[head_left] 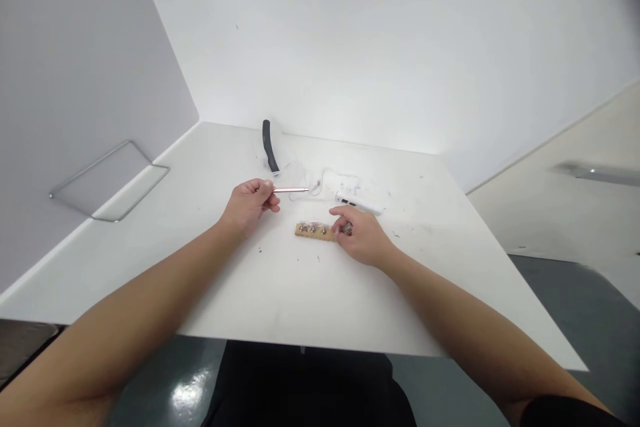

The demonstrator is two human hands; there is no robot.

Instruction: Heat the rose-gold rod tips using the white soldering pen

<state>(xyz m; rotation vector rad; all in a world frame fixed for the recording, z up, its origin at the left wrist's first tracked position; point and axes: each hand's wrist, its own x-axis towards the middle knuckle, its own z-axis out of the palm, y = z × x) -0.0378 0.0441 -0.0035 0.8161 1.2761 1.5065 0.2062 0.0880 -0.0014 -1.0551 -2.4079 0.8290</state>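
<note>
Over the table (240, 287), the left hand (247, 205) pinches a metal pen (291, 190); the half-closed right hand (361, 235) touches the end of a circuit board (313, 232).

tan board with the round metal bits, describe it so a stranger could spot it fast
On the white table, look between the two hands. The right hand's fingers touch the end of a narrow tan board, the only thing there with a row of round metal parts.
</note>
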